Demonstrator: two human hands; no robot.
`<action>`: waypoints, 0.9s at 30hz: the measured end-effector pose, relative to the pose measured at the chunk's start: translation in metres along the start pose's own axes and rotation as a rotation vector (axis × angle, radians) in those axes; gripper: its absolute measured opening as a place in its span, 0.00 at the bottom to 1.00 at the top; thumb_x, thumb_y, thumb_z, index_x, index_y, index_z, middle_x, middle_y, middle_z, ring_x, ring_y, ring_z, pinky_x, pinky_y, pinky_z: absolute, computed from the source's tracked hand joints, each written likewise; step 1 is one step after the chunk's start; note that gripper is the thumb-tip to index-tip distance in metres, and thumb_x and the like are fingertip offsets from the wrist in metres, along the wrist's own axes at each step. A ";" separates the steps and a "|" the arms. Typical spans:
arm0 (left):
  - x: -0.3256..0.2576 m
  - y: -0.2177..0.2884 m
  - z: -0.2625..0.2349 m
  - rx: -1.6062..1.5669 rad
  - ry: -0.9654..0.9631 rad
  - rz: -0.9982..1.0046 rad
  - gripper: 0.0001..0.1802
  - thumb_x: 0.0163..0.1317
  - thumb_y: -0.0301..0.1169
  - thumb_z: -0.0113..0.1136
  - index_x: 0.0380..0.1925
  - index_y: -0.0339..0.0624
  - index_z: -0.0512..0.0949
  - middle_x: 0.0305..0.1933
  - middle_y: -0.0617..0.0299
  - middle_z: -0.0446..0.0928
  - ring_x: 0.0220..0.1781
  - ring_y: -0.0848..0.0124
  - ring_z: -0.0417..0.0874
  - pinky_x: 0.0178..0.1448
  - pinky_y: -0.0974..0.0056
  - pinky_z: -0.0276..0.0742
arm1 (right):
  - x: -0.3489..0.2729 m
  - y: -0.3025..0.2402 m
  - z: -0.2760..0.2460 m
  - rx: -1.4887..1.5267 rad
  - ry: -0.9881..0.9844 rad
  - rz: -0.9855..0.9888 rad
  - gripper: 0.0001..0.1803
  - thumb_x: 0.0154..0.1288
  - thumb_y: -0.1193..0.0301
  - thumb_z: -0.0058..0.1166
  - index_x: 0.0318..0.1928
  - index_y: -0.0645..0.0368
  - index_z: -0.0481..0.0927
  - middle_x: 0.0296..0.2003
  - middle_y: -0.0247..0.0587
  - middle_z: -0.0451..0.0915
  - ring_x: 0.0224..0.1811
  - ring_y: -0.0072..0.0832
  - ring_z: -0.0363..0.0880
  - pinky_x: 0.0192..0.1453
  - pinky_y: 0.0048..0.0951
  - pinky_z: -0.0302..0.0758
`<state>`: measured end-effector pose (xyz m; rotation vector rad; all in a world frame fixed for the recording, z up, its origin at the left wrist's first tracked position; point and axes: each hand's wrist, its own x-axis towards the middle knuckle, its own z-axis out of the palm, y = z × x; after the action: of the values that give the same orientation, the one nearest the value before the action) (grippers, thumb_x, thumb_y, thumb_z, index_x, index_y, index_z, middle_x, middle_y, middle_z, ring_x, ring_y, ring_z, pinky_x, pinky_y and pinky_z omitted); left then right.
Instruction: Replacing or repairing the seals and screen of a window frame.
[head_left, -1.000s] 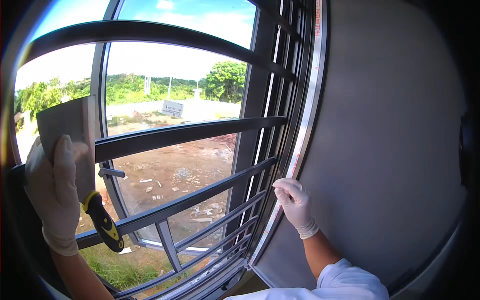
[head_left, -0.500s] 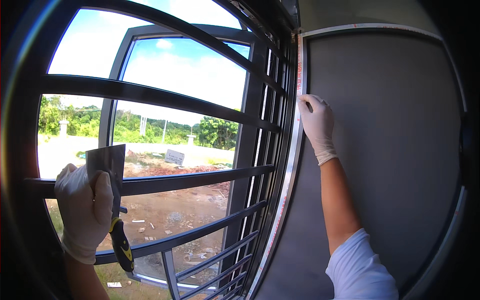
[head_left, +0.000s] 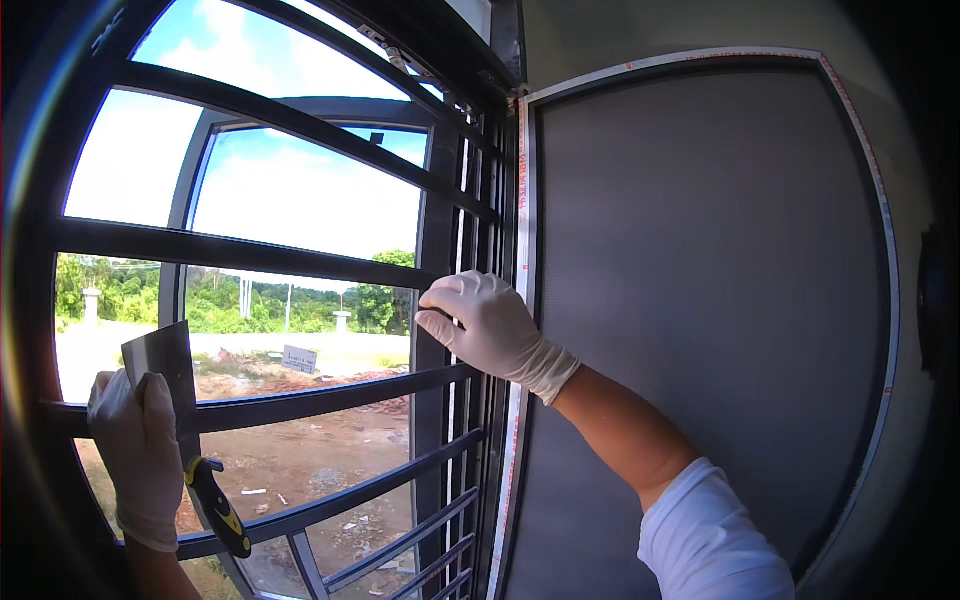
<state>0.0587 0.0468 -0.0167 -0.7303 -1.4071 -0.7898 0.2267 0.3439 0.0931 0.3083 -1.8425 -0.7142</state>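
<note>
Smooth metal scraper blade [head_left: 172, 360]

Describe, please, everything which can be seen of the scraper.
The scraper has a broad, flat, dark grey blade that looks metallic and a black-and-yellow handle, perhaps plastic or rubber. Its blade points up; the handle slants down to the right. The gloved left hand's grip holds it by the blade, thumb on the near face, hiding part of it. The handle is unheld, in front of the window bars.
</note>
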 end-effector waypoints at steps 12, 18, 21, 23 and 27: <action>-0.036 0.140 0.023 -0.915 0.221 -0.295 0.16 0.64 0.34 0.46 0.39 0.28 0.71 0.38 0.47 0.73 0.40 0.55 0.75 0.43 0.57 0.70 | -0.065 -0.127 -0.054 1.083 -0.920 0.351 0.29 0.65 0.55 0.51 0.57 0.62 0.61 0.30 0.43 0.73 0.33 0.34 0.74 0.39 0.34 0.70; -0.021 0.186 0.049 -1.595 -0.117 -0.263 0.32 0.67 0.55 0.42 0.51 0.34 0.71 0.45 0.54 0.75 0.51 0.66 0.73 0.55 0.59 0.65 | -0.087 -0.112 -0.122 0.736 -0.663 0.870 0.27 0.68 0.55 0.47 0.57 0.63 0.62 0.31 0.43 0.73 0.34 0.28 0.75 0.40 0.30 0.72; -0.011 0.225 0.078 -1.397 -0.037 -0.150 0.30 0.65 0.52 0.47 0.51 0.35 0.72 0.51 0.50 0.73 0.54 0.55 0.72 0.60 0.56 0.63 | -0.101 -0.075 -0.185 0.312 -0.180 0.899 0.28 0.68 0.53 0.47 0.55 0.65 0.64 0.30 0.38 0.74 0.32 0.24 0.74 0.40 0.26 0.72; -0.017 0.228 0.096 -1.213 -0.024 -0.129 0.23 0.62 0.45 0.53 0.49 0.38 0.73 0.50 0.52 0.74 0.55 0.54 0.70 0.59 0.54 0.62 | -0.086 -0.050 -0.240 0.149 0.003 0.882 0.23 0.70 0.57 0.45 0.54 0.64 0.66 0.26 0.29 0.70 0.27 0.14 0.69 0.32 0.18 0.69; -0.017 0.230 0.143 -0.796 -0.027 -0.127 0.16 0.56 0.37 0.59 0.40 0.39 0.76 0.53 0.54 0.71 0.60 0.54 0.65 0.63 0.51 0.55 | -0.050 -0.015 -0.352 -0.288 0.462 0.867 0.18 0.69 0.62 0.46 0.54 0.58 0.71 0.24 0.28 0.68 0.17 0.10 0.66 0.17 0.12 0.64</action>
<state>0.1695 0.2936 -0.0236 -1.2612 -1.1484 -1.4747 0.5667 0.2437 0.1292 -0.4668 -1.2266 -0.2502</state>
